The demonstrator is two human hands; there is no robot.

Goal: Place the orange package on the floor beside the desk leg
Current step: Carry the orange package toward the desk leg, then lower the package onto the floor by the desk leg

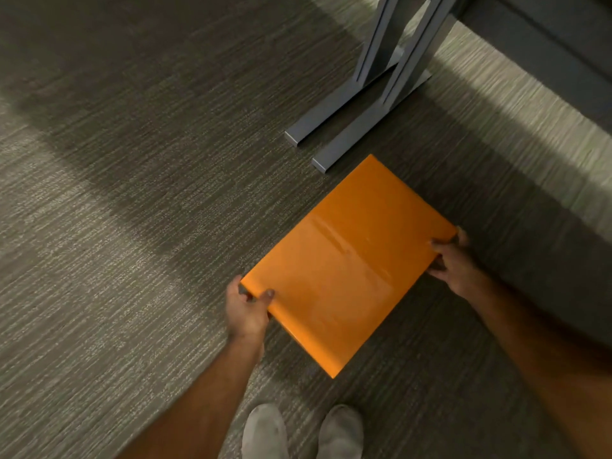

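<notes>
A flat, glossy orange package (344,263) is held level over the carpet in both hands. My left hand (246,309) grips its near left corner, thumb on top. At the right corner, my right hand (453,263) clasps the edge. The package's far corner points at the feet of two grey metal desk legs (351,144), and lies just short of the nearer foot. Whether the package touches the floor cannot be told.
Grey striped carpet (132,226) covers the floor, with open room to the left. My two light shoes (301,432) stand just below the package. A dark desk or cabinet edge (546,44) runs along the top right, casting a shadow.
</notes>
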